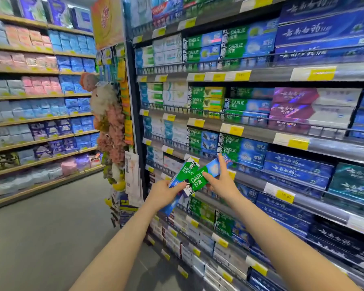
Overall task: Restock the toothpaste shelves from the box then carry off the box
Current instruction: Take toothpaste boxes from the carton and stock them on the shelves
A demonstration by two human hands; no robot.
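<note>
The person stands facing the toothpaste shelves (250, 127) with both arms stretched forward. The left hand (164, 191) grips the lower end of a green and blue Darlie toothpaste carton (184, 172), and more cartons seem to sit under it in the same grasp, though the stack is too blurred to count. The right hand (220, 179) pinches a second Darlie carton (206, 173), thumb on the printed face and fingers reaching up along its far edge.

Both cartons lie on a slant, their long axes running from lower left to upper right, so their upper ends point toward the row of matching Darlie boxes (235, 150) on the shelf just above and beyond the hands. The right hand is the nearer one to that row; its fingertips almost reach the shelf rail. Judging from this, the carton in the right hand needs to be turned level, lengthwise along the shelf front, before it slides in among its kind. The supply box is not in view.
</note>
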